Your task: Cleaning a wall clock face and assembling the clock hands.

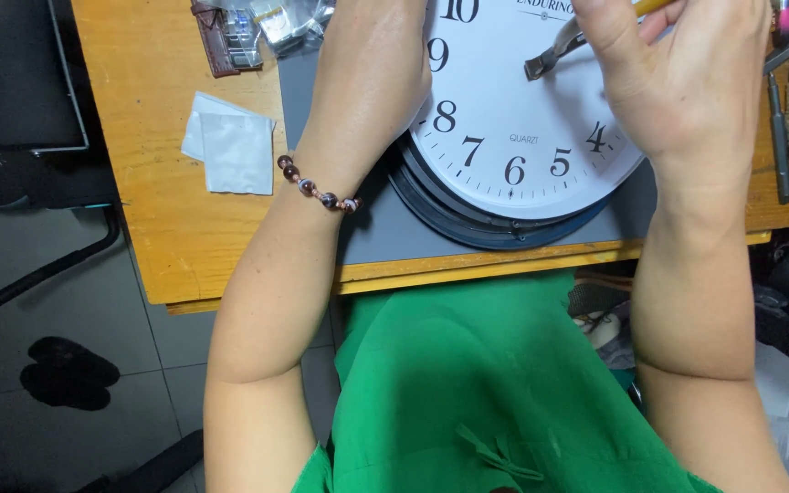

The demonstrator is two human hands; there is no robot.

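A round wall clock with a white dial, black numerals and a dark rim lies face up on a grey mat on the wooden table. My left hand rests on the clock's left edge, its fingers out of view; a beaded bracelet circles that wrist. My right hand hovers over the dial's right side and grips pliers with a yellow handle, whose dark jaws point at the dial's middle.
Small white packets lie on the wooden table to the left. A brown strap and clear bags sit at the top. Hand tools lie at the right. My green garment is below the table edge.
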